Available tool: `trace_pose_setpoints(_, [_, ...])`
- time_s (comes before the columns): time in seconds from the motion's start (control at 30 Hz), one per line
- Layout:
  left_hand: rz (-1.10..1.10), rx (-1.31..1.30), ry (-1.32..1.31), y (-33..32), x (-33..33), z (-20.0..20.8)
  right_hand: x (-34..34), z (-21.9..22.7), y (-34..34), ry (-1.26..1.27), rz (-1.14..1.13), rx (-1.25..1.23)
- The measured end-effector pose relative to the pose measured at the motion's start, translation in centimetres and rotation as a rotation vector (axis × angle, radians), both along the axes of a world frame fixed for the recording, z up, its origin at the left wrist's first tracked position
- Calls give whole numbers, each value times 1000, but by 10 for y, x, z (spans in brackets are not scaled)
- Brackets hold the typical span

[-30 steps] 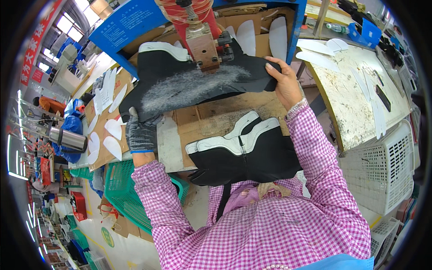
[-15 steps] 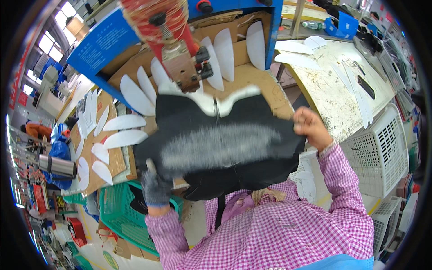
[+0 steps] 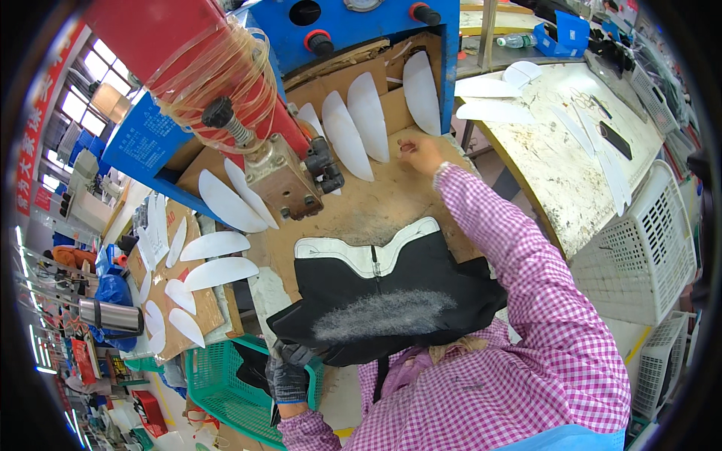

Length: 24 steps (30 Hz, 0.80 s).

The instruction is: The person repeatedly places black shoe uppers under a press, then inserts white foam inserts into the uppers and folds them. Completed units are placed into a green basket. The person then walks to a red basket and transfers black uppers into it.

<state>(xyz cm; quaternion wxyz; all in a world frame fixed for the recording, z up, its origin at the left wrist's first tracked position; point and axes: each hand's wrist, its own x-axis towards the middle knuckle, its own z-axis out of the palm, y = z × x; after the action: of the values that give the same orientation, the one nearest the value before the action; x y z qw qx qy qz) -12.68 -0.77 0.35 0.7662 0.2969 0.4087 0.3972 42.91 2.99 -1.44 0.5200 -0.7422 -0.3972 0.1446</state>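
Note:
A black fabric piece (image 3: 410,276) with a white curved top strip and a fuzzy grey patch lies over the near edge of the cardboard-covered work surface (image 3: 346,214). At its lower left edge, my left hand (image 3: 289,376), in a grey glove, grips it; part of the fingers is hidden. My bare right hand (image 3: 423,155) is off the fabric, beyond it, with fingers loosely bent and apart. Nothing shows between them. Closest to that hand are white half-moon pieces (image 3: 368,116) standing against the cardboard inside the blue machine (image 3: 376,28).
The red machine arm (image 3: 226,83) hangs over the work surface at left. More white pieces (image 3: 218,274) lie on a cardboard sheet at left. A green basket (image 3: 226,391) stands below. To the right are a worn table (image 3: 549,161) and a white crate (image 3: 632,240).
My right hand has let go of the black fabric piece and reached forward to the white pieces. The fabric has come down nearer to me, with my left hand still on it.

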Motion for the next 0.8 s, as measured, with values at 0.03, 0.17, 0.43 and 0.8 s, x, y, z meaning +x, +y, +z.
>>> trace_pose_setpoints(0.03, [-13, 17, -95, 3, -10, 5, -1, -8, 15, -46, -47, 14])
trace_pose_setpoints(0.17, [172, 102, 53, 3, -32, 19, -4, -16, 47, 148, -107, 47])
trace_pose_setpoints(0.43, [36, 462, 269, -8, 42, 97, -7, 47, -40, -48, -231, 221])
trace_pose_setpoints(0.8, [-334, 998, 323, -35, 252, 87, -157, 150, -241, -559, 116, 225])
